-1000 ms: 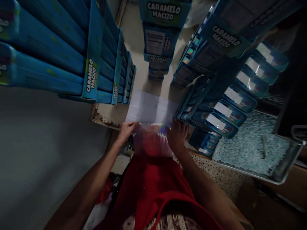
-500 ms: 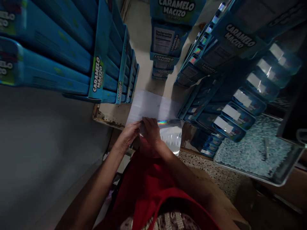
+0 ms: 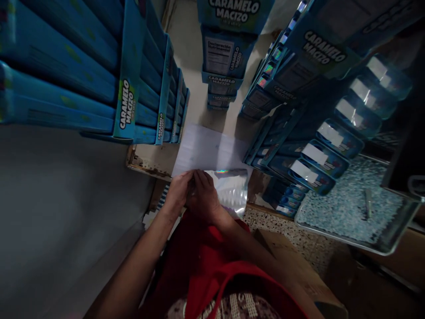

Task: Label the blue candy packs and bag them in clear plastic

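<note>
Two hands: left hand [image 3: 177,190] and right hand [image 3: 206,197] are meeting, seemingly pinching the left end of the shiny film [image 3: 232,188] to steady it.
Film: is hanging before the red apron [image 3: 199,248] at the table's [image 3: 152,157] near edge, looking silvery, rippled, catching rainbow glints.
White paper [image 3: 206,148]: is lying just beyond, perhaps protecting the tabletop.

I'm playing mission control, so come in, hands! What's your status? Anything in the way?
Left hand, right hand together at left end of shiny plastic film, grip hidden. Right hand partly covers it. Caramelo Macizo boxes crowd both sides.
</note>
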`<control>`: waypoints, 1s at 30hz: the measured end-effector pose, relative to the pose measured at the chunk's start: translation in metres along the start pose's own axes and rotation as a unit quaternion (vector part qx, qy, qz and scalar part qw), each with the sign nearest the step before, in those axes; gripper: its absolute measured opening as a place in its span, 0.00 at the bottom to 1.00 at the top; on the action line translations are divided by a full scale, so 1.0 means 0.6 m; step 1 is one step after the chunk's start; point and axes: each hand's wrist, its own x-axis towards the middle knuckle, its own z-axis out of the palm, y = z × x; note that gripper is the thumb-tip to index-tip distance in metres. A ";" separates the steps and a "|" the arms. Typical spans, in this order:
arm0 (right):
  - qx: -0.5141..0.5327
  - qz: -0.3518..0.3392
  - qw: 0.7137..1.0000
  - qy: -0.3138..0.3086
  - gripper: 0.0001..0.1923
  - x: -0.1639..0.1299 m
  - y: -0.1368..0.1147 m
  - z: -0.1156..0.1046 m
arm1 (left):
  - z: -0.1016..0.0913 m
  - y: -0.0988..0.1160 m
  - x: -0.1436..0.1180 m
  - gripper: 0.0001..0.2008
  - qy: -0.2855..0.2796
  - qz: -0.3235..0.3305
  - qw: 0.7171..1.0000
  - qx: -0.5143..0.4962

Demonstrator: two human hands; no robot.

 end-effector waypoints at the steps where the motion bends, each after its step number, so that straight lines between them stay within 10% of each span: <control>1: 0.003 0.002 1.000 0.000 0.35 0.001 0.003 0.000 | -0.003 -0.001 -0.002 0.14 -0.003 -0.003 1.000 -0.006; 9: -0.031 0.059 0.998 -0.003 0.29 0.016 -0.012 0.000 | -0.023 -0.014 -0.018 0.17 -0.009 -0.007 0.997 -0.074; 19: -0.101 0.020 0.995 0.003 0.23 -0.022 -0.053 0.010 | -0.027 -0.026 -0.041 0.30 0.112 0.002 0.988 0.108; 30: -0.089 0.015 0.996 -0.009 0.15 -0.014 -0.046 -0.027 | -0.033 0.005 -0.041 0.31 0.058 -0.042 0.997 0.024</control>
